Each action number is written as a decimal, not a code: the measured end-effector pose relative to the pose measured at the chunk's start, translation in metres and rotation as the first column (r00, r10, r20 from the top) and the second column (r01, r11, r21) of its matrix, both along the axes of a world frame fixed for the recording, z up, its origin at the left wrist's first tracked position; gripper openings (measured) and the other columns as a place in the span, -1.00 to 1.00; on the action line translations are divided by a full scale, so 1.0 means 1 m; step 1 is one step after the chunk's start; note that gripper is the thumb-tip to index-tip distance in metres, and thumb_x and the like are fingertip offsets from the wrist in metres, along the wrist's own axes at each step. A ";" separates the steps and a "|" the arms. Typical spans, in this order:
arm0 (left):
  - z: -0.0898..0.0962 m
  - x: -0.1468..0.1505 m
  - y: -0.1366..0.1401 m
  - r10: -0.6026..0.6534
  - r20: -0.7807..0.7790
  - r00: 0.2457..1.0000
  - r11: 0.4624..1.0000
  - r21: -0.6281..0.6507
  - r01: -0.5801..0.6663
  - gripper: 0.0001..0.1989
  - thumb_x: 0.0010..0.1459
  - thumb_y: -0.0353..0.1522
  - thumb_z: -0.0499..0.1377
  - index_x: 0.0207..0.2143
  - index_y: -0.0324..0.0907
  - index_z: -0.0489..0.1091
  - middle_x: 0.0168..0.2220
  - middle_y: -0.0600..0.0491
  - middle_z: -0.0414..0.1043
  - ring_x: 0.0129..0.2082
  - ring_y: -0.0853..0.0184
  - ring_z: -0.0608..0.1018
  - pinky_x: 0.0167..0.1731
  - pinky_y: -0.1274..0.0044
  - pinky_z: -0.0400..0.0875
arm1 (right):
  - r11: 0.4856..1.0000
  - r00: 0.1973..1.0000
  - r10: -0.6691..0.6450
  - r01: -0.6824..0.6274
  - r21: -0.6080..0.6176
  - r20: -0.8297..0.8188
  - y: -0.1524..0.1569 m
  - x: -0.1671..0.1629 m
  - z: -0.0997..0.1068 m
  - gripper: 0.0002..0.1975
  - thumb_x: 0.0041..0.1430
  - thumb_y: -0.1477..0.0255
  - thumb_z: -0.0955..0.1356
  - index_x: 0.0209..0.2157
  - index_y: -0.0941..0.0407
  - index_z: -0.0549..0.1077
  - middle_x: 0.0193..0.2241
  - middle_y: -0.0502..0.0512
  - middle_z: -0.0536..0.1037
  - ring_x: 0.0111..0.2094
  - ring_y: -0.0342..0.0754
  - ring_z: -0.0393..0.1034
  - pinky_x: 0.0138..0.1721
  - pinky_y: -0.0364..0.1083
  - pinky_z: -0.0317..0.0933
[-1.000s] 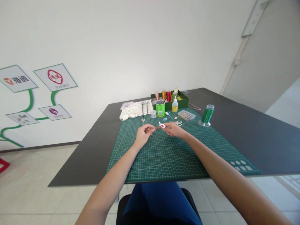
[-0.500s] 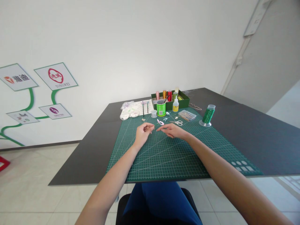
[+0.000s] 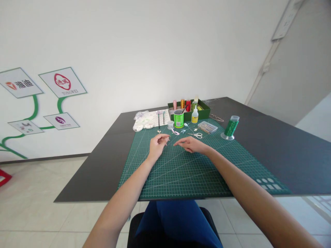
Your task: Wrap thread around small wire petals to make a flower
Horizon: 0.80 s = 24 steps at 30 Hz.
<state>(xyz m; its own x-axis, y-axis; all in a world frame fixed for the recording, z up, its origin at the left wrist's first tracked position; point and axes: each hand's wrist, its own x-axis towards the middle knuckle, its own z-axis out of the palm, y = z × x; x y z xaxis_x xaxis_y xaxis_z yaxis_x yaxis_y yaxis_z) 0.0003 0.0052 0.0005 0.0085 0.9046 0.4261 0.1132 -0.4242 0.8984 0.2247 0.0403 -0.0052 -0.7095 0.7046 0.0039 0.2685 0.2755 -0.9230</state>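
Observation:
My left hand (image 3: 157,144) hovers over the green cutting mat (image 3: 178,175), thumb and forefinger pinched together. Whatever lies between those fingertips is too small to make out. Facing it, a short gap to the right, is my right hand (image 3: 190,144); its forefinger stretches left with the fingertips close together, and any fine thing in them does not show. Just beyond the hands lie a pink and white petal piece (image 3: 176,132), a pale blue leaf-shaped piece (image 3: 183,131) and white-handled scissors (image 3: 198,135). A small pale flower piece (image 3: 159,131) lies beyond my left hand.
Farther back stand a bright green can (image 3: 178,120), a glue bottle (image 3: 194,116) and a green box (image 3: 205,113) with thread spools. A clear case (image 3: 207,127) and a green thread spool (image 3: 230,128) are at right. White paper (image 3: 152,117) lies back left.
The gap between my fingertips has widened slightly, and my left fingers have shifted a little. The whole view has moved slightly; objects on the mat stay in place.

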 end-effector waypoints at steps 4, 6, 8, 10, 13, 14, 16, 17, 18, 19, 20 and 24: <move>0.000 0.000 0.000 0.024 0.001 1.000 1.000 0.010 -0.024 -0.78 0.09 -0.29 0.27 -0.24 -0.24 0.57 -0.39 -0.03 0.58 -0.46 0.37 0.54 -0.46 0.56 0.42 | 0.999 1.000 0.028 -0.028 -0.016 0.009 -0.001 0.001 0.001 -0.45 0.28 0.16 0.30 0.07 0.32 0.51 -0.81 -0.20 0.22 -0.76 -0.25 -0.02 -0.66 -0.22 -0.06; 0.000 0.000 0.000 0.038 -0.010 0.999 0.999 0.013 -0.038 -0.78 0.10 -0.31 0.26 -0.24 -0.24 0.57 -0.38 -0.02 0.59 -0.48 0.39 0.52 -0.45 0.56 0.43 | 0.999 0.999 0.050 -0.050 -0.021 0.012 -0.002 0.001 0.003 -0.46 0.29 0.18 0.29 0.07 0.32 0.51 -0.81 -0.20 0.22 -0.76 -0.25 -0.01 -0.66 -0.22 -0.06; -0.001 -0.001 0.001 0.058 -0.021 0.998 0.998 0.013 -0.057 -0.79 0.11 -0.33 0.25 -0.23 -0.24 0.57 -0.38 -0.02 0.58 -0.50 0.40 0.51 -0.45 0.56 0.43 | 0.998 0.998 0.066 -0.065 -0.020 0.015 -0.003 0.001 0.004 -0.48 0.30 0.18 0.29 0.06 0.32 0.51 -0.81 -0.19 0.23 -0.76 -0.26 -0.01 -0.66 -0.22 -0.05; -0.002 -0.002 0.003 0.076 -0.025 0.997 0.997 0.008 -0.076 -0.80 0.11 -0.34 0.24 -0.23 -0.25 0.57 -0.38 -0.02 0.58 -0.49 0.39 0.52 -0.45 0.56 0.43 | 0.997 0.997 0.077 -0.077 -0.027 0.017 -0.004 0.001 0.005 -0.48 0.30 0.19 0.29 0.05 0.31 0.52 -0.80 -0.19 0.24 -0.76 -0.26 -0.01 -0.66 -0.22 -0.04; -0.005 -0.003 0.005 0.097 -0.036 0.995 0.995 0.001 -0.097 -0.81 0.11 -0.34 0.25 -0.24 -0.24 0.57 -0.37 -0.03 0.58 -0.47 0.37 0.53 -0.45 0.56 0.43 | 0.995 0.996 0.090 -0.090 -0.046 0.012 -0.005 0.001 0.006 -0.49 0.30 0.19 0.28 0.06 0.31 0.52 -0.80 -0.19 0.25 -0.77 -0.26 -0.01 -0.67 -0.23 -0.05; -0.005 -0.004 0.005 0.103 -0.042 0.994 0.995 0.002 -0.103 -0.81 0.11 -0.35 0.25 -0.24 -0.24 0.57 -0.37 -0.03 0.58 -0.46 0.38 0.53 -0.45 0.56 0.43 | 0.994 0.995 0.095 -0.095 -0.051 0.009 -0.005 0.001 0.006 -0.49 0.30 0.19 0.28 0.06 0.31 0.51 -0.80 -0.19 0.25 -0.77 -0.26 -0.01 -0.68 -0.23 -0.05; -0.006 -0.004 0.006 0.114 -0.060 0.992 0.993 0.008 -0.114 -0.82 0.11 -0.36 0.25 -0.25 -0.24 0.57 -0.36 -0.02 0.58 -0.47 0.39 0.52 -0.45 0.56 0.43 | 0.992 0.994 0.108 -0.107 -0.060 0.007 -0.006 0.001 0.006 -0.48 0.30 0.19 0.29 0.06 0.32 0.51 -0.80 -0.18 0.26 -0.77 -0.25 -0.01 -0.68 -0.22 -0.06; -0.006 -0.004 0.006 0.118 -0.069 0.991 0.993 0.008 -0.118 -0.82 0.11 -0.36 0.25 -0.25 -0.24 0.57 -0.36 -0.02 0.58 -0.48 0.40 0.52 -0.45 0.57 0.43 | 0.991 0.993 0.115 -0.115 -0.066 0.009 -0.006 0.001 0.006 -0.48 0.30 0.19 0.29 0.06 0.32 0.51 -0.80 -0.18 0.26 -0.77 -0.25 -0.01 -0.68 -0.22 -0.06; -0.006 -0.005 0.006 0.121 -0.078 0.990 0.993 0.006 -0.121 -0.82 0.11 -0.37 0.24 -0.24 -0.23 0.57 -0.35 -0.01 0.58 -0.49 0.40 0.51 -0.46 0.57 0.43 | 0.990 0.993 0.120 -0.119 -0.070 0.010 -0.006 0.000 0.006 -0.47 0.29 0.19 0.29 0.06 0.32 0.51 -0.80 -0.18 0.26 -0.77 -0.25 -0.01 -0.68 -0.22 -0.06; -0.006 -0.005 0.006 0.121 -0.087 0.989 0.993 0.002 -0.121 -0.83 0.11 -0.37 0.24 -0.24 -0.23 0.57 -0.35 -0.01 0.58 -0.50 0.41 0.51 -0.46 0.57 0.43 | 0.990 0.992 0.125 -0.123 -0.072 0.012 -0.007 0.000 0.007 -0.47 0.29 0.18 0.29 0.06 0.32 0.51 -0.80 -0.18 0.26 -0.77 -0.25 -0.01 -0.68 -0.22 -0.06; -0.006 -0.005 0.005 0.121 -0.095 0.988 0.993 -0.003 -0.121 -0.83 0.12 -0.37 0.24 -0.24 -0.23 0.57 -0.35 -0.01 0.58 -0.50 0.41 0.51 -0.47 0.57 0.43 | 0.989 0.992 0.129 -0.128 -0.072 0.015 -0.007 0.000 0.007 -0.47 0.29 0.18 0.29 0.05 0.32 0.51 -0.80 -0.18 0.26 -0.77 -0.25 -0.01 -0.68 -0.22 -0.05; -0.006 -0.006 0.005 0.135 -0.111 0.985 0.990 -0.013 -0.137 -0.82 0.14 -0.37 0.22 -0.22 -0.22 0.56 -0.35 -0.01 0.59 -0.50 0.41 0.52 -0.48 0.57 0.42 | 0.985 0.986 0.163 -0.161 -0.065 0.026 -0.007 0.000 0.008 -0.49 0.28 0.20 0.29 0.03 0.32 0.52 -0.79 -0.18 0.27 -0.76 -0.25 0.03 -0.66 -0.22 -0.02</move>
<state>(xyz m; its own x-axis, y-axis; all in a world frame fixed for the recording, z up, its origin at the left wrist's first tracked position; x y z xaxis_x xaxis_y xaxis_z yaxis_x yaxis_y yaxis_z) -0.0055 0.0103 -0.0055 -0.0695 0.9093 0.4104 0.2666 -0.3795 0.8859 0.2245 0.0329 0.0033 -0.8135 0.5784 -0.0606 0.2542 0.2599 -0.9316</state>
